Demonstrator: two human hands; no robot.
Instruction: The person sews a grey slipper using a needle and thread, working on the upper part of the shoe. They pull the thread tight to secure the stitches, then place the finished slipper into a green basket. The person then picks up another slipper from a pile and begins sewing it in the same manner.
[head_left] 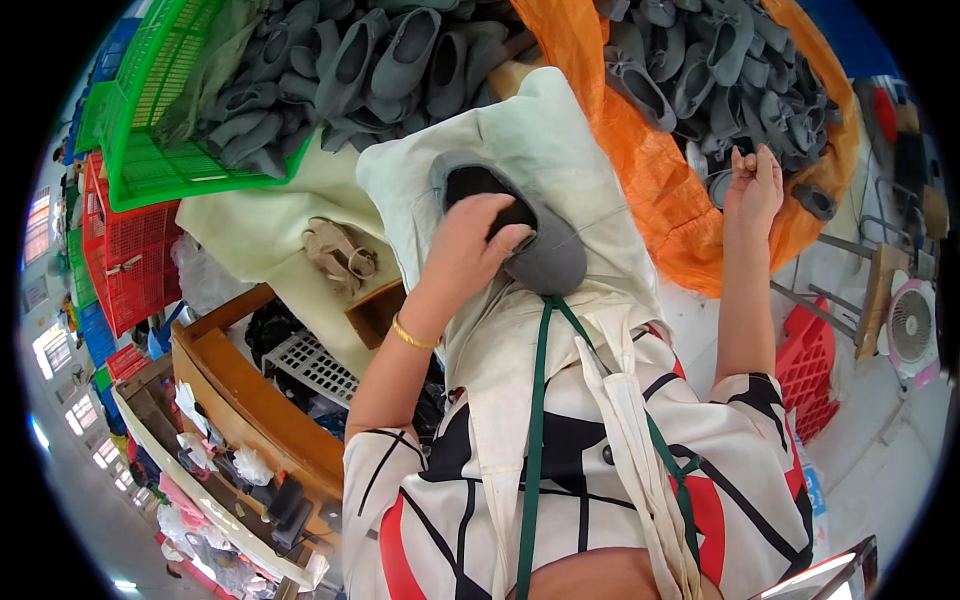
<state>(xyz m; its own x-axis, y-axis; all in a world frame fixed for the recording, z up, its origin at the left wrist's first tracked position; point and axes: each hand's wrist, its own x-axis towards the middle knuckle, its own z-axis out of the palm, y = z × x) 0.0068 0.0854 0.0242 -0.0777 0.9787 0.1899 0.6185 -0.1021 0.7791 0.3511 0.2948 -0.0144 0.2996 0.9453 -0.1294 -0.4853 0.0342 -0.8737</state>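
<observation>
A grey slip-on shoe (pixel 548 240) lies tilted on a pale cloth-covered cushion (pixel 590 150) in front of me. My left hand (pixel 468 240), with a gold bangle at the wrist, is closed on the shoe's opening edge. Its fingers reach into the dark inside and the thumb rests by the toe side. Out to the right, my right hand (pixel 754 188) is raised beside an orange sack (pixel 660 215), apart from the shoe. Its fingers are bent together as in a pinch; anything between them is too small to make out.
Grey shoes (pixel 385 60) pile up beside a green crate (pixel 150 110) at the far left; more fill the orange sack. A beige sandal (pixel 338 250) sits left of the cushion. Red crates (pixel 120 255), a wooden drawer unit (pixel 260 400) and a white fan (pixel 910 325) stand around me.
</observation>
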